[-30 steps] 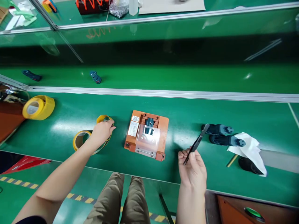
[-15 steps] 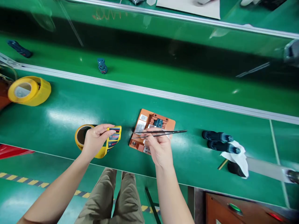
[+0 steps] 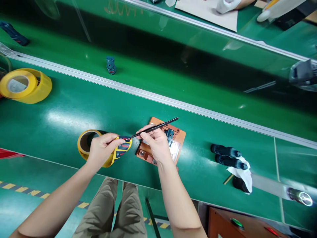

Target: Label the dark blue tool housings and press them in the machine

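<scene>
Between thumb and fingers, my left hand (image 3: 102, 150) pinches the loose end of a yellow label roll (image 3: 81, 145). Dark printed labels (image 3: 122, 150) show on that strip. My right hand (image 3: 157, 142) is closed on black tweezers (image 3: 158, 126), whose tips meet the top label beside my left fingertips. Whether the tips grip the label's edge I cannot tell. Under my right hand lies an orange fixture (image 3: 182, 138) with a small dark blue tool part (image 3: 170, 133) set in it; my hand hides some of the fixture.
Another yellow roll (image 3: 42, 89) sits at the left. Two dark tool bodies (image 3: 225, 150) lie at the right by a white cloth (image 3: 244, 172). A small tool part (image 3: 111, 65) rests beyond the metal rail (image 3: 148, 97). At the top right a person's gloved hand (image 3: 226, 5) shows.
My right hand has moved left, bringing the tweezers from over the fixture to the label strip. The tweezer arms, apart before, now look pressed together. My left hand keeps its pinch.
</scene>
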